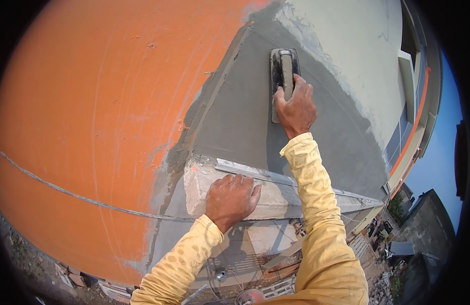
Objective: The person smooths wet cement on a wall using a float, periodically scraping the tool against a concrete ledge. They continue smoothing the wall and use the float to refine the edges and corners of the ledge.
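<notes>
My right hand (297, 108) is closed around the handle of a plastering float (286, 63), whose dark, mortar-smeared plate lies against wet grey plaster (235, 112). Lower and to the left, my left hand (232, 200) bears on a rough concrete ledge (195, 183), back of the hand up. Its fingers are bent together against the ledge, with the thumb to the right and the fingertips hidden. Just beyond those fingers, a long metal straightedge (255, 172) lies along the ledge, partly covered by my right sleeve.
An orange painted wall (92, 101) fills the left side, with a cable (87, 198) running across it. Pale wall (357, 46) borders the plaster at upper right. Far below the ledge are the ground, planks and rubble (372, 254).
</notes>
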The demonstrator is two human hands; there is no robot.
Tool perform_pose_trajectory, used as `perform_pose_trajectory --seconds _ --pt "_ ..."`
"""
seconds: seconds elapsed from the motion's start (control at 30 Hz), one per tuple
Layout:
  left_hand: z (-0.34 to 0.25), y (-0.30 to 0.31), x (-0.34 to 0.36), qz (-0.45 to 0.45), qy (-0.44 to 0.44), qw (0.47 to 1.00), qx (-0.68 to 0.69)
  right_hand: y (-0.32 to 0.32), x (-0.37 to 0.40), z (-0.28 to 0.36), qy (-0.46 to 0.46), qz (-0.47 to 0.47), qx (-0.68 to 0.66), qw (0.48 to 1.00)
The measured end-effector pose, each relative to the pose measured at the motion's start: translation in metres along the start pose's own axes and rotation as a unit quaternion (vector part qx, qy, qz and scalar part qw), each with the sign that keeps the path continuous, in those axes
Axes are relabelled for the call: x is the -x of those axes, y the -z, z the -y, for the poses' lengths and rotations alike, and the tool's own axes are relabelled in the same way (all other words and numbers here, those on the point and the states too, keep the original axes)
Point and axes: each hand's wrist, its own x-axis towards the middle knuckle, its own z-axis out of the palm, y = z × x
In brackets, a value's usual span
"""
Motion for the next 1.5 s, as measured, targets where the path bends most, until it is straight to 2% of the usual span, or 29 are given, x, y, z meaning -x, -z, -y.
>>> perform_pose_trajectory --seconds 0.07,0.2,0.37,0.53,0.67,0.77,0.87,0.97,1.07,1.17,1.23,1.33,1.37,1.47,1.5 --pt "-0.004 0.001 0.001 0.017 0.007 1.000 -0.017 0.002 -0.008 -0.006 -0.030 -0.056 -0.054 0.997" --pt "-0.004 -0.002 0.002 0.005 0.012 1.000 -0.021 0.003 -0.046 0.031 -0.022 -0.022 -0.122 0.992" --pt "-0.001 -0.001 0.001 0.008 0.015 1.000 -0.021 -0.019 -0.069 0.058 -0.018 0.021 -0.106 0.994" --pt "-0.002 0.001 0.003 0.014 0.006 1.000 -0.006 -0.007 -0.008 0.027 -0.054 0.082 -0.089 0.991" --pt "0.000 -0.006 0.003 -0.005 -0.008 1.000 -0.025 -0.007 0.003 0.005 -0.065 0.051 -0.133 0.988" --pt "-0.002 -0.004 0.003 -0.005 0.000 1.000 -0.026 -0.002 -0.042 0.031 -0.008 0.002 -0.147 0.989" --pt "-0.003 -0.003 0.002 -0.003 0.006 0.999 -0.033 -0.017 -0.068 0.056 0.012 0.032 -0.112 0.993" --pt "-0.003 0.001 0.001 0.018 0.010 0.999 -0.032 -0.020 -0.048 0.046 -0.009 0.057 -0.110 0.992" --pt "-0.002 0.002 0.001 0.024 0.002 0.999 -0.022 -0.011 -0.004 0.008 -0.016 0.076 -0.098 0.992" --pt "-0.001 0.001 0.001 0.024 -0.012 0.999 -0.023 0.011 -0.013 -0.036 0.003 0.072 -0.107 0.992" --pt "-0.001 0.001 0.000 0.023 -0.013 0.999 -0.030 0.023 -0.053 -0.055 0.066 0.019 -0.177 0.982" --pt "-0.003 -0.001 0.001 0.021 -0.008 0.999 -0.049 0.036 -0.136 -0.065 0.139 0.133 -0.293 0.937" --pt "-0.004 -0.001 0.001 0.020 -0.004 0.998 -0.059 0.038 -0.156 -0.060 0.089 0.218 -0.348 0.907" --pt "-0.004 0.000 -0.001 0.020 -0.008 0.997 -0.074 0.023 -0.200 -0.044 0.123 0.296 -0.317 0.893" --pt "-0.005 0.000 -0.001 0.022 -0.005 0.997 -0.079 0.016 -0.211 -0.038 0.123 0.296 -0.322 0.891"
